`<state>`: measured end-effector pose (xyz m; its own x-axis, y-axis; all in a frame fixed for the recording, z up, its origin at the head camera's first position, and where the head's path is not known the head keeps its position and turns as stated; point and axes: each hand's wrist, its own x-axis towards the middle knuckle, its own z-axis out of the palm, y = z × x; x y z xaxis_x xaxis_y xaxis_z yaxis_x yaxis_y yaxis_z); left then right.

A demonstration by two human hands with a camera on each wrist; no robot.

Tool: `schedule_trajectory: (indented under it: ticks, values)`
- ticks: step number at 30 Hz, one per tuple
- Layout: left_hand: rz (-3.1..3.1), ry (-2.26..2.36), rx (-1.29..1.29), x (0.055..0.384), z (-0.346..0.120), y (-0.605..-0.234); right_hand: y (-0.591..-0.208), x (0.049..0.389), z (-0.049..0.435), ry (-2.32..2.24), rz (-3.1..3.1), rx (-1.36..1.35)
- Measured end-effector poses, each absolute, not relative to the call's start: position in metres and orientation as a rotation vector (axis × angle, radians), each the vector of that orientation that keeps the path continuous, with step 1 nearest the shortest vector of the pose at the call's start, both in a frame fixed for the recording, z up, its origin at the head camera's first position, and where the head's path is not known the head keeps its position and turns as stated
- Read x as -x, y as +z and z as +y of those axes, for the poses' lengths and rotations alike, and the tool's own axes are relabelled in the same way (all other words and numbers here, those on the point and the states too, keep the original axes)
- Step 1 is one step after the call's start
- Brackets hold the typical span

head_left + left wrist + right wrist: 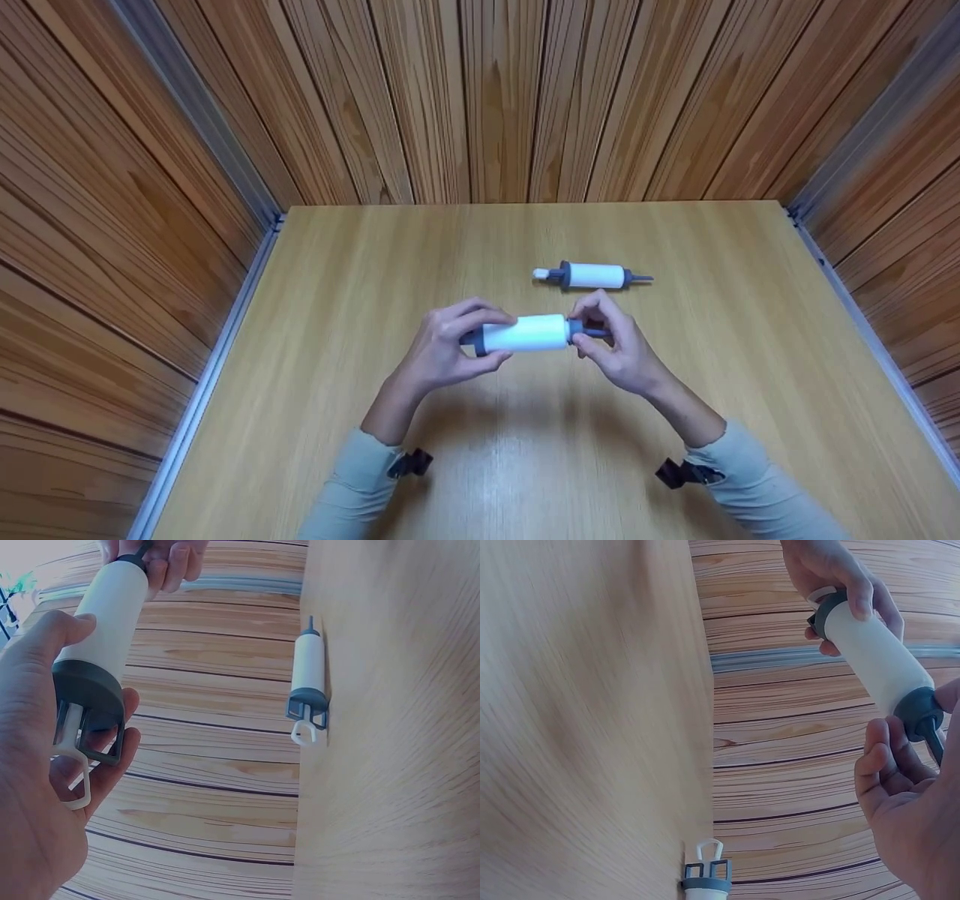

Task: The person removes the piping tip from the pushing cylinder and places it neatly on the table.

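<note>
A white syringe-like dispenser point(529, 334) with dark grey end caps is held off the table between both hands. My left hand point(461, 341) grips its handle end, thumb and fingers on either side of the white barrel. In the left wrist view, a grey frame and a white pull ring point(75, 772) stick out toward the left palm. At the other end, my right hand point(619, 345) pinches the grey nozzle cap point(919, 711), from which a thin nozzle points away to the right. Behind the hands, a second, similar dispenser point(596, 276) lies on its side.
The wooden table point(315, 300) ends at a plank-patterned back wall point(495, 105). Similar panels and metal rails point(217, 352) border both sides. Each sleeve carries a small black wrist camera point(411, 463).
</note>
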<state>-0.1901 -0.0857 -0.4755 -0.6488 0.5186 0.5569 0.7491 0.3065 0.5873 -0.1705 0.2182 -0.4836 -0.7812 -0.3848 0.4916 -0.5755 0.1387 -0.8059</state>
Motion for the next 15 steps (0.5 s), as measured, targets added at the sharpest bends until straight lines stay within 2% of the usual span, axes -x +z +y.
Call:
schedule_trajectory:
  ticks: [15]
  values:
    - [-2.299, -1.263, 1.144, 0.1904, -0.0857, -0.4781, -0.4837, 0.1695, 0.2179, 1.689, -2.21, -0.957]
